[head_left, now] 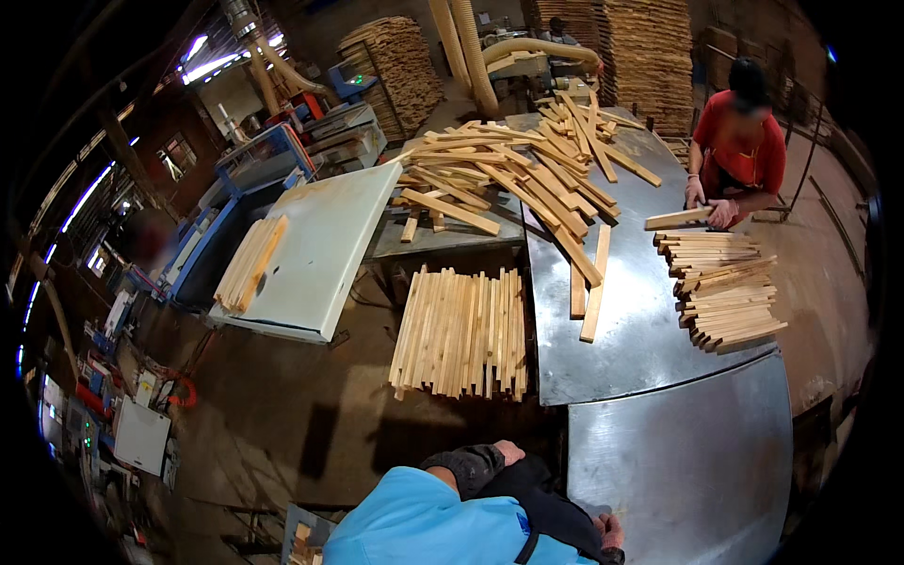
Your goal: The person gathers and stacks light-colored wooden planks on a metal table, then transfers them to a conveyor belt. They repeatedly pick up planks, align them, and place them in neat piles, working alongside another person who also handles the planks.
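Observation:
My left hand shows at the end of a dark sleeve, close to my body and short of the stacked wood strips. Only a small part of it is visible, so its fingers cannot be made out. My right hand rests low at the left edge of the near metal table. A small grey patch lies beside it, too unclear to name, and the finger pose is hidden. Neither hand touches any wood strip that I can see.
A loose heap of wood strips covers the far metal table. Across it, a co-worker in red holds a strip over a neat row. More strips lie on a pale machine table at left.

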A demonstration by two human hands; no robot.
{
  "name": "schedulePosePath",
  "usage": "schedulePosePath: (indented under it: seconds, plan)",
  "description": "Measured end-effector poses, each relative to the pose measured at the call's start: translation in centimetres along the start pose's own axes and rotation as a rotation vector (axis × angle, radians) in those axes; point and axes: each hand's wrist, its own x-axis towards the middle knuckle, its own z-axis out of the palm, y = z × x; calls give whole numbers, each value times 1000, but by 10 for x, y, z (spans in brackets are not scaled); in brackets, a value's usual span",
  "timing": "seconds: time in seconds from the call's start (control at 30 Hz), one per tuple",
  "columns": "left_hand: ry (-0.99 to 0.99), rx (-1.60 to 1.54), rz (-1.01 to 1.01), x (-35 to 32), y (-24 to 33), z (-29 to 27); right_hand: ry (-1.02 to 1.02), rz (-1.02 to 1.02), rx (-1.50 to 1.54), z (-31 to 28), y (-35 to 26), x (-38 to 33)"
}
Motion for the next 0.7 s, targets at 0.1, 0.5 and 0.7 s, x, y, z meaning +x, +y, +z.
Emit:
schedulePosePath:
  seconds: [0.1, 0.5, 0.7]
  plan:
    - [3, 18, -10, -5, 1, -2, 156, 111, -60, 13, -8, -7]
    - [8, -1, 8, 3, -2, -5, -3, 159, 199, 37, -3, -24]
    - [-36, -29, 23, 5, -2, -6, 398, 30, -44, 48, 2, -16]
